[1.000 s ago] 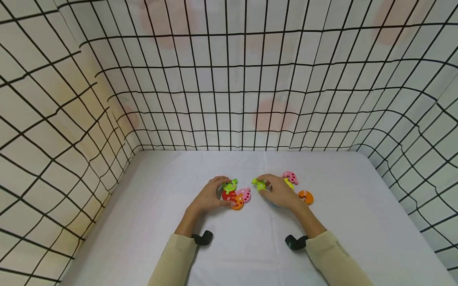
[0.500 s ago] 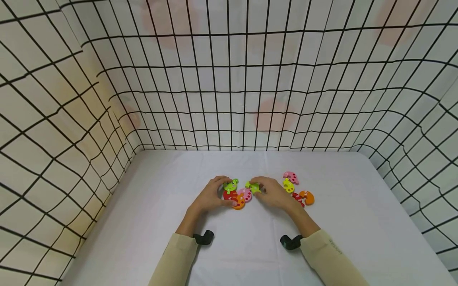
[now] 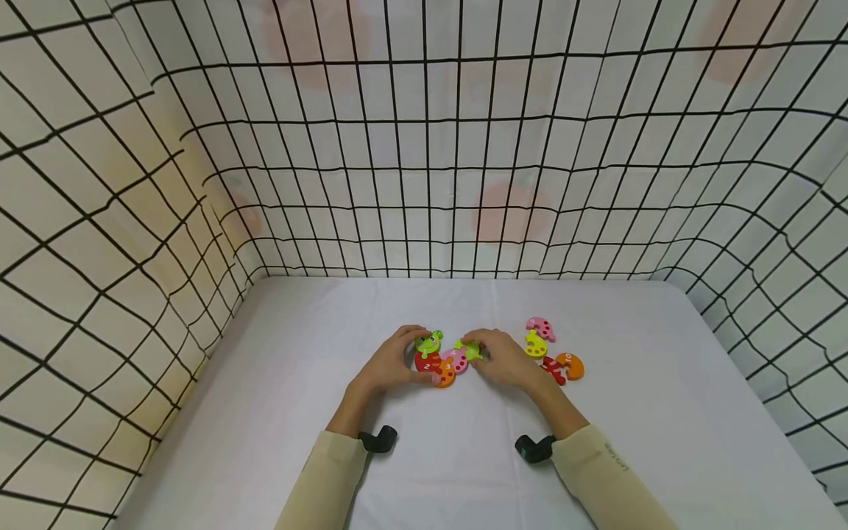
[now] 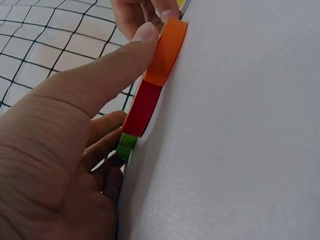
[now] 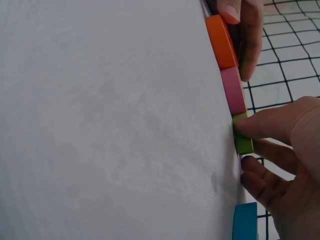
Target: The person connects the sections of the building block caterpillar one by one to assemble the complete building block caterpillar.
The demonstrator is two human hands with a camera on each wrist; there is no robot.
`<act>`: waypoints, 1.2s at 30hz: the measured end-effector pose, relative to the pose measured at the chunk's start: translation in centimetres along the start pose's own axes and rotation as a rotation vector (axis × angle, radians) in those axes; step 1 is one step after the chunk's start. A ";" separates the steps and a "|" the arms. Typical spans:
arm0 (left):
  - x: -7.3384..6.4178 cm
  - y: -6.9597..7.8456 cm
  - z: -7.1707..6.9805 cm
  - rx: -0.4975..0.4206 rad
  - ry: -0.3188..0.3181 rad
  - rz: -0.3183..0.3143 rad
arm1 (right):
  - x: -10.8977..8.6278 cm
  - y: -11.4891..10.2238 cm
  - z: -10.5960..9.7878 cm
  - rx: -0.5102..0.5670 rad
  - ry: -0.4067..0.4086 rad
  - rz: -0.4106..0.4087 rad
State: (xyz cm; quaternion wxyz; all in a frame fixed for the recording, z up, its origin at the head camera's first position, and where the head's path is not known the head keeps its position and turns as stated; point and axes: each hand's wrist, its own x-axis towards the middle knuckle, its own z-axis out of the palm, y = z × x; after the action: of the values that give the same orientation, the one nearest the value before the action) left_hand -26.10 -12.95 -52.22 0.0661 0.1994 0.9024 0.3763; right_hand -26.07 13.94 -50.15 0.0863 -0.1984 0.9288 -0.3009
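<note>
My left hand (image 3: 389, 361) grips a joined row of number puzzle pieces on the white cloth, thumb at the orange piece (image 3: 446, 373) and fingers about the green smiling head piece (image 3: 428, 344). Between those two lies the red piece (image 3: 427, 362) marked 2. A pink dotted piece (image 3: 456, 360) continues the row on the right. Against the pink piece, my right hand (image 3: 506, 358) pinches a light green piece (image 3: 473, 350) between thumb and finger. In the right wrist view the light green piece (image 5: 243, 134) touches the pink piece (image 5: 233, 90); whether they interlock I cannot tell.
Right of my right hand lie loose pieces: pink (image 3: 541, 328), yellow (image 3: 535, 344), red striped (image 3: 553, 370) and orange (image 3: 570, 366). A blue piece (image 5: 245, 221) sits by my right hand, hidden in the head view. Black wire mesh (image 3: 457, 169) stands around the table.
My right hand has moved left with the light green piece, bringing it against the pink one. Yellow and red striped loose pieces have come into sight. My left hand has stayed nearly still.
</note>
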 end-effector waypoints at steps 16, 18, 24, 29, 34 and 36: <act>-0.1 0.1 0.3 0.047 0.012 -0.009 | -3.7 1.7 -3.4 0.044 0.095 0.038; -0.1 0.2 0.3 0.041 0.015 -0.010 | -4.3 2.2 -3.7 0.034 0.106 0.041; 0.0 0.2 0.5 0.047 0.022 -0.023 | -5.9 3.9 -3.9 0.019 0.140 0.055; -0.1 0.3 0.5 0.040 0.017 -0.041 | -6.6 4.7 -3.7 -0.049 0.142 0.095; -0.2 0.3 0.6 0.038 0.017 -0.051 | -6.8 4.9 -3.4 -0.060 0.133 0.095; -0.2 0.3 0.6 0.033 0.018 -0.049 | -7.0 5.0 -3.4 -0.055 0.127 0.099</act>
State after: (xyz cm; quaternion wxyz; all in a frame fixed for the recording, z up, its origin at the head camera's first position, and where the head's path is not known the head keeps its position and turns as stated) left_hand -25.70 -12.43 -52.43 0.0639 0.1749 0.9136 0.3614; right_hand -22.29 22.38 -50.14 0.0367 -0.1352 0.9490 -0.2825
